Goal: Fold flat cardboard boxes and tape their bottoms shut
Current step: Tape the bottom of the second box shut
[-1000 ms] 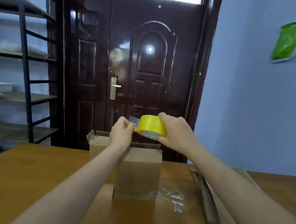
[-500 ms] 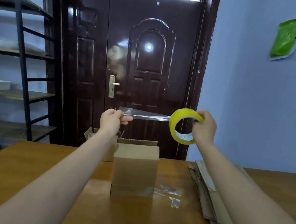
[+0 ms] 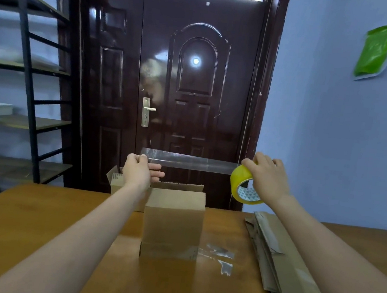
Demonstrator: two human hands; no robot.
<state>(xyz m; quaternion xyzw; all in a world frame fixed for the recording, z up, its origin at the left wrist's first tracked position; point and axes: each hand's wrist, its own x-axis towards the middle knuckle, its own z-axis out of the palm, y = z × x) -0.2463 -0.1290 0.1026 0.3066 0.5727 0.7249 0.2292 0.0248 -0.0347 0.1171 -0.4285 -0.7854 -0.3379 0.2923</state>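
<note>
clear tape strip (image 3: 191, 161) spans above the folded box (image 3: 172, 225) on the desk (image 3: 36, 225). left hand (image 3: 137, 172) pinches its free end; right hand (image 3: 267, 176) grips the yellow roll (image 3: 243, 187). judged light, limp, self-sticking: hold by the ends, taut.

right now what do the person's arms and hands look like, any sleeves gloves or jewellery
Both arms are bare from the frame edge to the wrist, with no sleeve in view. The left hand and the right hand wear no gloves. No watch, bracelet or ring shows on the visible sides, though the picture is soft enough that a thin ring could go unseen.
</note>
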